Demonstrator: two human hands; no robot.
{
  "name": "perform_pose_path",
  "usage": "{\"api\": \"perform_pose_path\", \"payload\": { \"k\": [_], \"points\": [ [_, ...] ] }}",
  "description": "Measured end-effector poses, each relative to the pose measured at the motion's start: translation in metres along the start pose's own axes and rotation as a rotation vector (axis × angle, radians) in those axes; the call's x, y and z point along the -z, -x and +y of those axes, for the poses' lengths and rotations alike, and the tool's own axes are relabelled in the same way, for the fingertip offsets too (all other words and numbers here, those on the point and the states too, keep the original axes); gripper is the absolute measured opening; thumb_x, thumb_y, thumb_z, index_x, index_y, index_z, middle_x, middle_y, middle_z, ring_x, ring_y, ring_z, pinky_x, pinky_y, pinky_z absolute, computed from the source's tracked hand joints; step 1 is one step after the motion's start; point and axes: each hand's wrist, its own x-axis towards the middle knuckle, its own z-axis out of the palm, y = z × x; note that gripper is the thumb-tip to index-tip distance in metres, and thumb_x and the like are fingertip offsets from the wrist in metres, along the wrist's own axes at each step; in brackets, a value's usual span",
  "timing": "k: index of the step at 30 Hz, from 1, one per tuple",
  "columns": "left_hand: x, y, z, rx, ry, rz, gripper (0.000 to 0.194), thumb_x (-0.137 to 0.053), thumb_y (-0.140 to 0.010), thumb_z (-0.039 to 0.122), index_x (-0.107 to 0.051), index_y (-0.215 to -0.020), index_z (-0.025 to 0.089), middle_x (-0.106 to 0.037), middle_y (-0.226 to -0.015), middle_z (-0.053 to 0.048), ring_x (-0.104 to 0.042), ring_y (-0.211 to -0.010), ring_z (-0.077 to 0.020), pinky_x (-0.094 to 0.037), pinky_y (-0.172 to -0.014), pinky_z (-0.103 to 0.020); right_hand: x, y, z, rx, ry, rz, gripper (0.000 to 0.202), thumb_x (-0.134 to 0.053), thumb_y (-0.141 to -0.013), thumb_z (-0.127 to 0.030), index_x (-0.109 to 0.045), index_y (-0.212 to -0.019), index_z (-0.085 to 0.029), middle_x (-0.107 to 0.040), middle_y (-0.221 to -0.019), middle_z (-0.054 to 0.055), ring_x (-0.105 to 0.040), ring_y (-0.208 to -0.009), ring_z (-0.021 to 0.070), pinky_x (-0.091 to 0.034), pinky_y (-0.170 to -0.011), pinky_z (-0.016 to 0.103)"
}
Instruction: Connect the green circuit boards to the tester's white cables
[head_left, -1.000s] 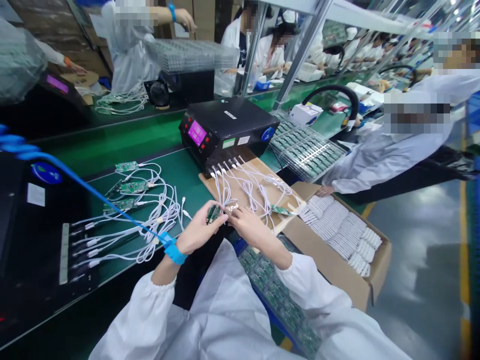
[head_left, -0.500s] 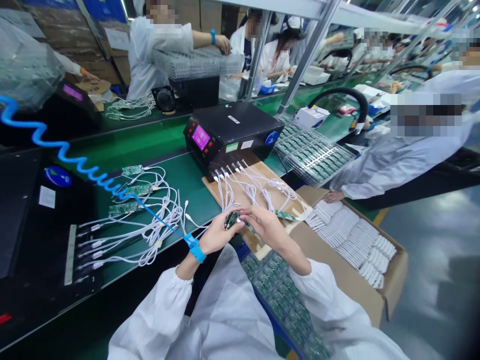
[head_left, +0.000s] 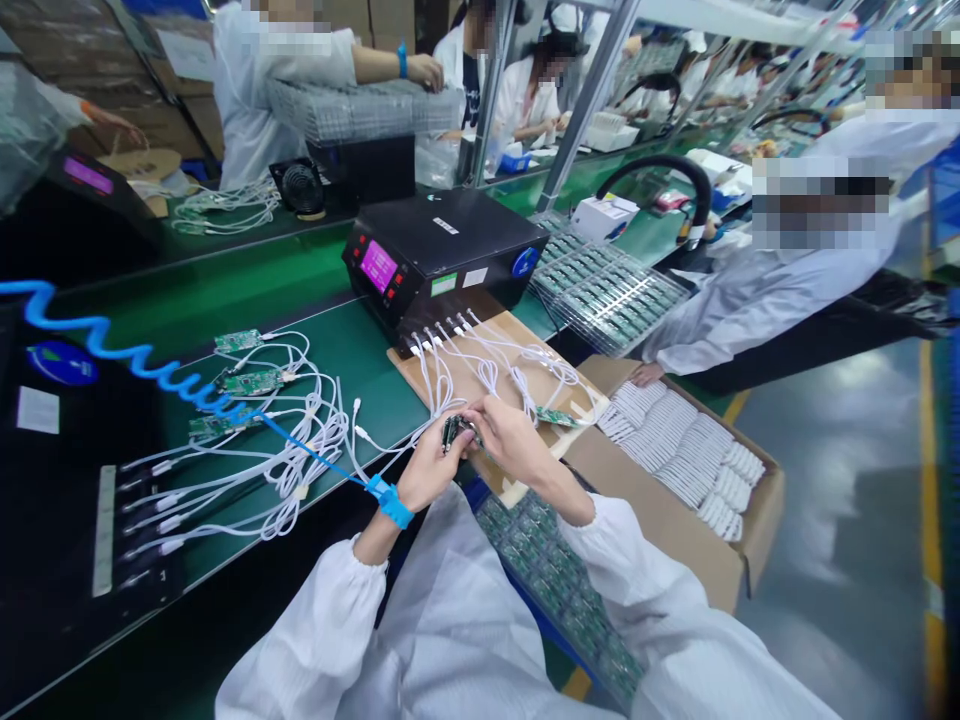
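Two-handed by the edge of the brown sheet (head_left: 406,369), gripped a rigid circuit board (head_left: 450,432) in the curled left hand (head_left: 426,468); bent the right hand (head_left: 516,440) against it, could not tell its hold; had room over smooth worktop (head_left: 349,332).

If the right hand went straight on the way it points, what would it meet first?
Probably the circuit board held in the left hand, perhaps already touching it; depth is unclear.

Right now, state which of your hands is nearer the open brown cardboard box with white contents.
Right. The right hand is left of the box; the left hand is farther left, beyond the right.
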Motion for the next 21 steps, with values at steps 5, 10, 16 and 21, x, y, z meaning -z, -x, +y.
{"api": "perform_pose_path", "payload": {
  "k": [5,10,16,21],
  "points": [
    [0.001,0.003,-0.004,0.018,0.002,0.009,0.042,-0.067,-0.097,0.051,-0.065,-0.126,0.020,-0.068,-0.090,-0.006,-0.064,-0.074,-0.0188,-0.057,-0.073,-0.034,-0.002,-0.006,0.004,-0.037,0.014,0.117,0.037,-0.032,-0.113,-0.040,-0.056,-0.091,-0.023,-0.071,-0.087,0.008,-0.070,-0.082,0.0221,-0.053,-0.079,0.035],
    [0.000,0.009,-0.003,0.051,0.036,0.007,0.046,-0.067,-0.097,0.052,-0.064,-0.130,0.021,-0.070,-0.089,-0.006,-0.064,-0.073,-0.0190,-0.056,-0.078,-0.036,0.010,-0.006,0.007,-0.021,0.007,0.051,0.031,-0.040,-0.112,-0.041,-0.059,-0.095,-0.022,-0.072,-0.091,0.008,-0.070,-0.087,0.0225,-0.053,-0.084,0.036],
    [0.002,0.009,0.006,0.008,0.075,0.116,0.041,-0.068,-0.097,0.051,-0.065,-0.126,0.022,-0.072,-0.113,-0.008,-0.064,-0.075,-0.0144,-0.055,-0.080,-0.032,0.024,0.011,0.015,0.033,0.024,-0.134,0.022,-0.059,-0.106,-0.039,-0.064,-0.097,-0.020,-0.072,-0.095,0.008,-0.069,-0.094,0.0236,-0.055,-0.089,0.039],
    [-0.001,0.007,0.006,0.007,0.112,0.144,0.040,-0.067,-0.098,0.051,-0.063,-0.124,0.021,-0.072,-0.122,-0.010,-0.066,-0.075,-0.0131,-0.056,-0.079,-0.030,0.042,0.018,0.019,0.028,-0.037,-0.281,0.023,-0.069,-0.100,-0.039,-0.068,-0.113,-0.020,-0.076,-0.110,0.009,-0.071,-0.105,0.0246,-0.056,-0.094,0.040]
  ]
}}
